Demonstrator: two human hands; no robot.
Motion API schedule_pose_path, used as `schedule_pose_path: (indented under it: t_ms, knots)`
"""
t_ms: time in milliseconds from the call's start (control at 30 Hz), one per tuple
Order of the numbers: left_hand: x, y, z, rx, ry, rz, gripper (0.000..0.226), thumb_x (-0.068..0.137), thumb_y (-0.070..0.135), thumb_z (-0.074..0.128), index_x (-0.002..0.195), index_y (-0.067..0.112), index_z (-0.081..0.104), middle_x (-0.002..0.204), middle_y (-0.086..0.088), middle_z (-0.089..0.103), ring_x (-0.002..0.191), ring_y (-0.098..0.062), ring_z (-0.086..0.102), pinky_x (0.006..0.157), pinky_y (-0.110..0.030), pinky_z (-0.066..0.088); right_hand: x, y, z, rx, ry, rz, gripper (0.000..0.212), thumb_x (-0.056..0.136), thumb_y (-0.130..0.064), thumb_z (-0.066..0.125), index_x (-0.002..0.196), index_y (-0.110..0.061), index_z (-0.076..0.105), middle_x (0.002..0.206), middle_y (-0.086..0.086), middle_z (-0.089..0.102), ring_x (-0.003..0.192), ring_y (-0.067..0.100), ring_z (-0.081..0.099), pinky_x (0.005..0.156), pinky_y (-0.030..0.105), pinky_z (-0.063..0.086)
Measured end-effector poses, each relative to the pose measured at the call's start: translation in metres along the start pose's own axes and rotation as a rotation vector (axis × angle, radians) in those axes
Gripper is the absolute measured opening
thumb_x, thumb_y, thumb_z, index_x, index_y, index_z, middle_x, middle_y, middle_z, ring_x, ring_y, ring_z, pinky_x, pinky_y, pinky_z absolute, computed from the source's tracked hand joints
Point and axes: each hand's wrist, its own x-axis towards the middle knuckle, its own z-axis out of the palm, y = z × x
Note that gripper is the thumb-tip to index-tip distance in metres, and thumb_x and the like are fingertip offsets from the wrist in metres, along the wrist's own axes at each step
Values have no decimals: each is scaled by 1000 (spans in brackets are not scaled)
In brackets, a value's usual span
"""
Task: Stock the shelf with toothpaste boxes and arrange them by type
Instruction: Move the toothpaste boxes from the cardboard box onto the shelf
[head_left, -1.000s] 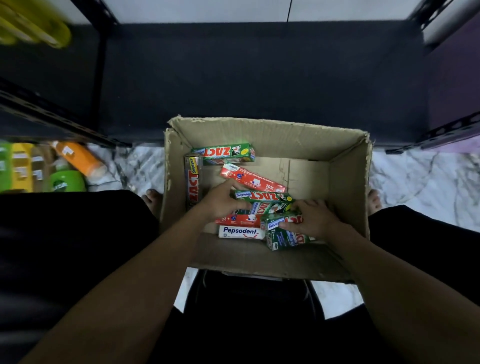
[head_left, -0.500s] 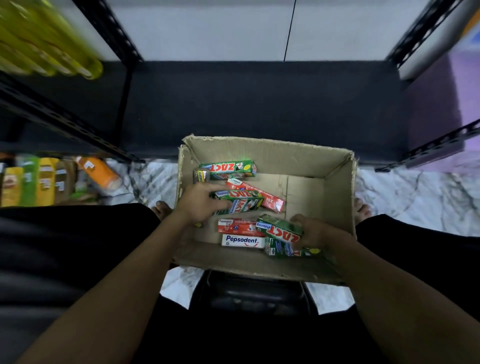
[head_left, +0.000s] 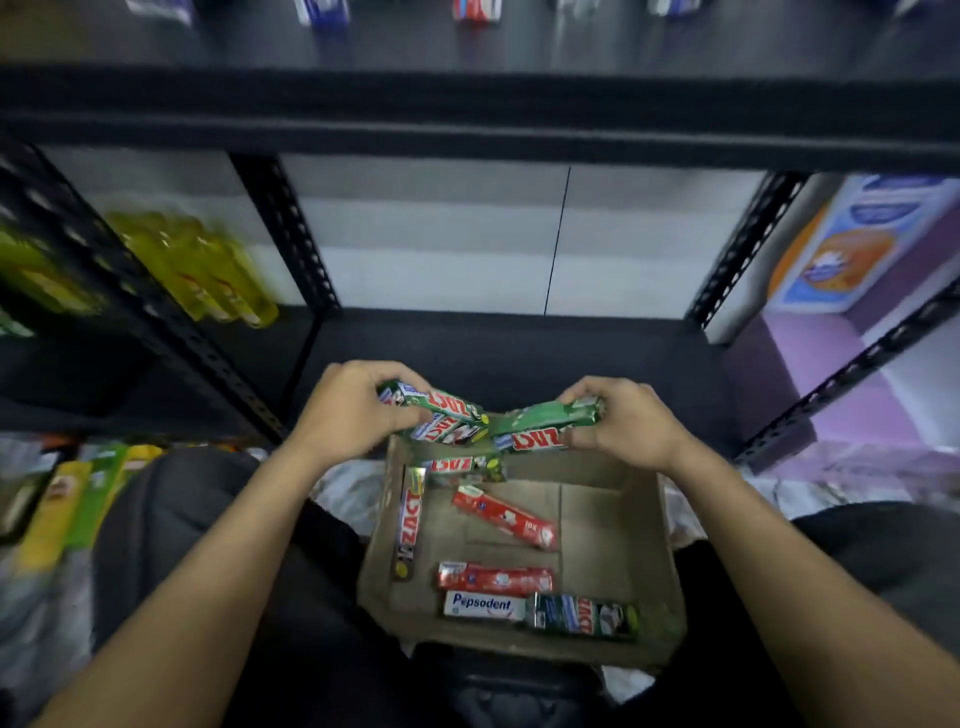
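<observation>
Curling round the ends of green ZACT boxes (head_left: 448, 408), the left hand (head_left: 348, 410) and right hand (head_left: 631, 423) each hold cartons that seem light, stiff yet easily crushed

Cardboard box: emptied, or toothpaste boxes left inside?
Not empty: the cardboard box holds a Pepsodent box, two red boxes and ZACT boxes on its floor.
</observation>
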Motion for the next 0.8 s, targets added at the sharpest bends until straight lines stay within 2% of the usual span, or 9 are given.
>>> schedule_pose_path:
  t_ms: [100, 167, 267, 400, 467, 567, 600, 733, 800]
  knots:
    - [-9, 36, -41, -35, 84, 62, 23, 64, 35, 90, 81, 35, 75, 67, 16, 70, 54, -2, 56, 54, -21, 45, -9, -45, -33, 72, 133, -100, 41, 65, -24, 88, 100, -30, 66, 87, -18, 68, 72, -7, 60, 64, 4, 41]
    - [-16, 60, -65, -52, 100, 102, 24, 66, 34, 90, 84, 33, 75, 75, 15, 74, 65, -2, 66, 59, -23, 52, -17, -72, -52, 101, 171, -168, 43, 64, -25, 90, 99, -30, 65, 81, -14, 69, 66, -5, 59, 59, 8, 41]
    - [-25, 90, -101, -48, 169, 160, 24, 67, 32, 90, 84, 32, 73, 77, 15, 74, 68, -3, 69, 61, -27, 55, -27, -110, -79, 110, 231, -257, 43, 64, -28, 90, 99, -32, 64, 77, -10, 68, 61, 0, 58, 54, 13, 42]
    - [-35, 120, -150, -83, 302, 247, 24, 67, 29, 90, 82, 31, 72, 82, 13, 75, 68, -6, 69, 62, -30, 56, -42, -159, -125, 76, 342, -363, 44, 65, -29, 90, 98, -35, 62, 79, -14, 70, 64, 3, 61, 61, 21, 49]
    - [-40, 127, -175, -122, 384, 301, 24, 67, 27, 89, 85, 28, 71, 88, 13, 76, 77, -8, 72, 70, -37, 59, -50, -184, -148, 51, 392, -424, 44, 65, -27, 90, 99, -35, 63, 82, -16, 71, 69, 4, 64, 68, 23, 52]
    - [-49, 133, -210, -221, 517, 369, 22, 68, 24, 87, 84, 26, 72, 96, 14, 76, 89, -10, 73, 78, -43, 60, -53, -217, -174, 111, 426, -508, 47, 66, -27, 89, 104, -32, 63, 90, -8, 73, 80, 17, 69, 79, 37, 56]
    - [-52, 135, -221, -249, 563, 386, 22, 69, 22, 87, 84, 27, 72, 98, 12, 76, 91, -11, 73, 79, -43, 60, -51, -226, -181, 143, 431, -535, 47, 66, -26, 88, 105, -30, 63, 92, -6, 73, 83, 19, 70, 81, 37, 57]
    - [-60, 139, -256, -313, 696, 454, 21, 73, 16, 85, 88, 24, 72, 100, 7, 76, 93, -9, 73, 76, -38, 61, -42, -264, -193, 283, 480, -609, 44, 70, -15, 85, 106, -24, 62, 95, -11, 72, 83, 3, 69, 73, 12, 52]
    - [-58, 138, -269, -309, 757, 478, 21, 74, 18, 85, 89, 22, 71, 104, 6, 75, 97, -8, 72, 77, -37, 61, -27, -281, -192, 322, 545, -643, 44, 71, -15, 86, 106, -22, 62, 97, -11, 72, 87, 7, 69, 79, 19, 54]
